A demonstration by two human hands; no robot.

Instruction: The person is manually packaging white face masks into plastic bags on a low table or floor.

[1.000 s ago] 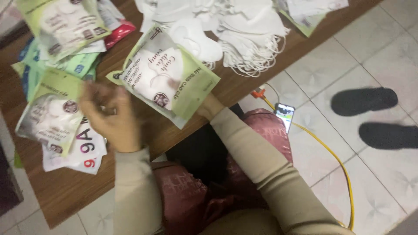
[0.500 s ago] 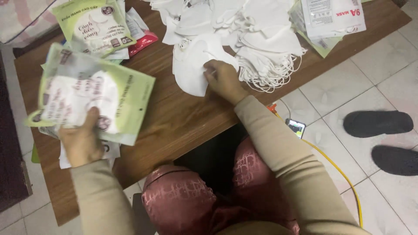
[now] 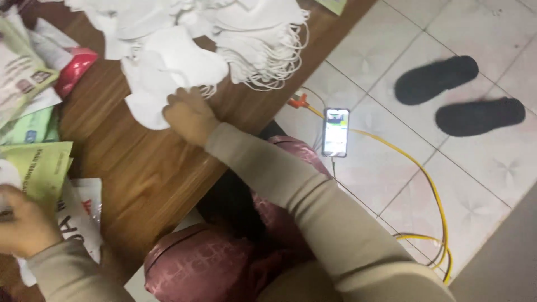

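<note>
White masks (image 3: pixel 168 72) lie under the right hand (image 3: pixel 189 114), fingers curled on one. At nine o'clock, the left hand (image 3: pixel 22 223) grips a green pouch (image 3: pixel 42 168); phone (image 3: pixel 335 132) and slippers (image 3: pixel 458 95) at three.

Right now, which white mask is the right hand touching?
The loose white mask at the pile's near edge, under the right hand; the others sit stacked farther back.

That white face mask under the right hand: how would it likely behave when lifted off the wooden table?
The white face mask looks thin and soft, so it would probably flop rather than hold shape. It seems very light for its size. Its ear loops lie close to the mask pile, so they might snag neighbours as the right hand lifts it.
</note>
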